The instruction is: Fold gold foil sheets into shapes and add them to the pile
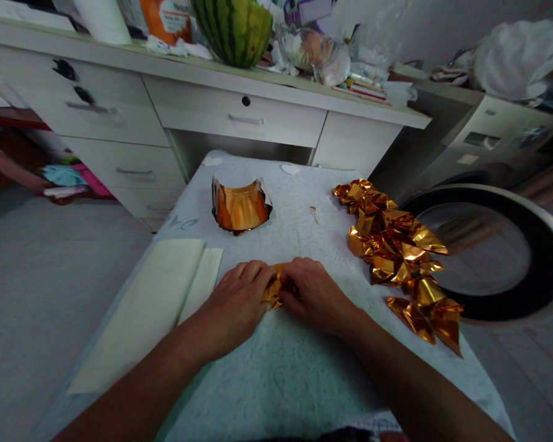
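Note:
Between my two hands, at the middle of the cloth-covered table [276,380], is a piece of gold foil paper [273,292], partly hidden by my fingers. My left hand [242,291] is closed on its left side, and my right hand [311,291] grips its right side with curled fingers. Beyond them stands a curved stack of gold foil sheets [241,207]. To the right lies a heap of folded gold foil pieces [396,245]. Pale yellowish paper sheets [152,294] rest flat at the left, beside my left forearm.
A white desk with drawers [239,116] borders the table's far side, carrying a cut watermelon [235,31], plastic bags and an orange packet [168,21]. At the right, a washing machine's round door [483,252] hangs open beside the table. A small scrap [314,213] lies on the cloth.

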Demonstrator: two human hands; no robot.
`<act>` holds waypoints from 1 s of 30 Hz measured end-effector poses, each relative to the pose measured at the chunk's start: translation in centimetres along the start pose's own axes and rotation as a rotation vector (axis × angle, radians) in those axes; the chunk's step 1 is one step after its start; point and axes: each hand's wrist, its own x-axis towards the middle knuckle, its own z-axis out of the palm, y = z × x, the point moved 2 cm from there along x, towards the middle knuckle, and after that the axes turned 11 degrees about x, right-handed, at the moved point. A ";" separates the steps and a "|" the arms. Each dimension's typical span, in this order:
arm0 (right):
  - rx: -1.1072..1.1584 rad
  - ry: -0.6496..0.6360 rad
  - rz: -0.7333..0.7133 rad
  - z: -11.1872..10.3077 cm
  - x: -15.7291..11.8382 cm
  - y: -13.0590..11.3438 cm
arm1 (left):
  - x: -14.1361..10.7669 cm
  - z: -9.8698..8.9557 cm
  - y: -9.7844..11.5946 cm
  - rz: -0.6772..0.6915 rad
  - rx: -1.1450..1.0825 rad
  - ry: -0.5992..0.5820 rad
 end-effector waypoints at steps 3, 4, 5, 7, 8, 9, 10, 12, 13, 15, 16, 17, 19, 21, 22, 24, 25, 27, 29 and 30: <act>-0.071 0.030 0.030 0.6 -0.2 -0.3 | -0.1 -0.1 -0.3 0.004 -0.036 -0.023; -0.091 0.045 0.043 0.8 -0.2 -0.4 | -0.2 -0.2 -0.3 0.006 -0.051 -0.031; -0.110 0.064 0.055 1.0 -0.3 -0.4 | -0.2 -0.3 -0.4 0.008 -0.064 -0.040; -0.142 0.095 0.072 1.3 -0.3 -0.4 | -0.2 -0.6 -0.4 0.007 -0.085 -0.061; -0.152 0.103 0.078 1.3 -0.4 -0.3 | -0.2 -0.7 -0.4 0.005 -0.092 -0.072; -0.154 0.107 0.085 1.3 -0.4 -0.2 | -0.1 -0.8 -0.4 0.002 -0.097 -0.082; -0.151 0.108 0.093 1.2 -0.4 -0.1 | -0.1 -0.8 -0.4 -0.001 -0.098 -0.089; -0.132 0.115 0.108 0.9 -0.4 0.3 | 0.0 -0.9 -0.4 -0.001 -0.097 -0.094; -0.121 0.121 0.116 0.6 -0.4 0.5 | 0.0 -0.9 -0.4 0.001 -0.096 -0.093; -0.097 0.126 0.133 0.1 -0.5 1.1 | 0.1 -0.9 -0.4 0.003 -0.098 -0.091; -0.085 0.125 0.144 -0.2 -0.6 1.4 | 0.1 -1.0 -0.4 0.002 -0.100 -0.090; -0.075 0.121 0.154 -0.5 -0.7 1.7 | 0.0 -1.0 -0.4 0.001 -0.103 -0.092; -0.068 0.121 0.174 -1.1 -1.0 2.5 | 0.0 -1.0 -0.3 -0.002 -0.110 -0.091; -0.059 0.114 0.200 -1.8 -1.2 3.2 | -0.1 -1.1 -0.4 -0.001 -0.119 -0.078; -0.054 0.113 0.216 -2.2 -1.4 3.6 | -0.1 -1.1 -0.4 0.001 -0.125 -0.072; -0.033 0.101 0.241 -2.8 -1.6 4.0 | -0.1 -1.1 -0.4 0.007 -0.132 -0.067; -0.021 0.092 0.256 -3.1 -1.7 4.2 | -0.2 -1.1 -0.4 0.007 -0.134 -0.068; 0.007 0.069 0.280 -3.6 -1.7 4.3 | -0.2 -1.2 -0.4 0.005 -0.131 -0.077; 0.037 0.046 0.287 -4.0 -1.8 4.1 | -0.1 -1.3 -0.3 -0.001 -0.118 -0.087; 0.051 0.035 0.288 -4.1 -1.8 4.1 | -0.1 -1.4 -0.3 -0.002 -0.111 -0.093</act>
